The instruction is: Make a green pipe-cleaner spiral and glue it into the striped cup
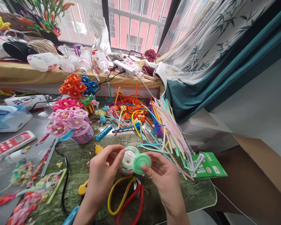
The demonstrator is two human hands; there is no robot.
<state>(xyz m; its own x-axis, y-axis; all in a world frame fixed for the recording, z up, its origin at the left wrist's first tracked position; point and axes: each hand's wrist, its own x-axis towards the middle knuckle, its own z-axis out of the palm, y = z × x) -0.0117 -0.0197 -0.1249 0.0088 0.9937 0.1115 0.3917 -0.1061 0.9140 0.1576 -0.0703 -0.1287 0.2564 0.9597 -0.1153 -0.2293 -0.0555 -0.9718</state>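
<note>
My right hand (162, 172) pinches a mint-green round disc (142, 163), shaped like a coil, between thumb and fingers. Just behind it stands a small round pot (126, 170) with a pastel multicoloured side and a white ring-shaped inside. The disc overlaps the pot's right edge in view. My left hand (105, 168) has its thumb and index finger closed at the pot's left rim; its other fingers are partly hidden. Scissors (141, 195) with red and yellow loop handles lie below the pot. A yellow tool (98, 149) is partly covered by my left hand.
Pipe-cleaner flower pots (83, 132) stand at left, near a blue lighter-like case (103, 133). Bundled pipe cleaners (170, 128) and a green packet (209, 165) lie at right. A black cable (66, 175) crosses the left side. Plastic bottles (43, 61) crowd the windowsill.
</note>
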